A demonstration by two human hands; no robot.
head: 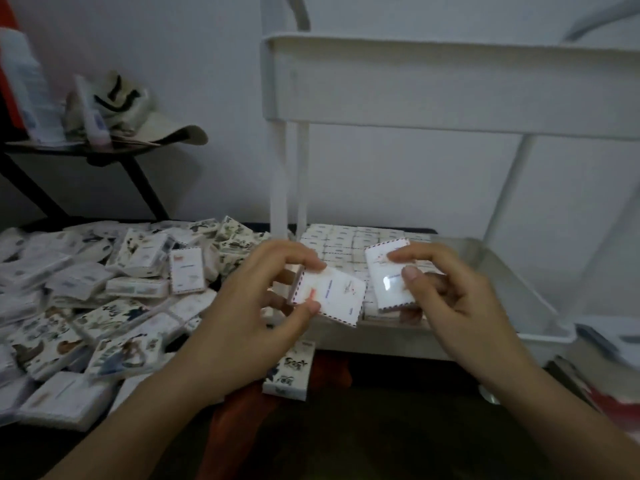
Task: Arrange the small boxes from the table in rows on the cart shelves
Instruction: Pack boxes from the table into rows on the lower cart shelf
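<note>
1. Left hand (263, 306), centre of frame: palm turned inward, fingers curled, thumb below and fingertips above, pinching a small box (329, 294). The box is flat, rectangular, glossy white card with a red-and-blue striped border; its long axis runs from upper left to lower right, broad face up.
2. Right hand (446, 292), right of centre: thumb pressed on the face and fingers behind, gripping a second box (388, 275) of the same design. Its long axis runs nearly top to bottom of the frame, slightly tilted; a bright glare spot sits on its face.
3. Both boxes are held above the near edge of the cart's lower shelf (540, 327), a white tray with raised walls and rounded corners.
4. Inside that tray, white boxes in rows (346, 239) fill the far part, packed edge to edge.
5. Left half of frame: a loose heap of boxes (104, 299) on the table, some plain white, some printed with ink-style figures, lying at mixed angles.
6. Upper shelf (433, 81): matte white, smooth wall, on round tubular posts.
</note>
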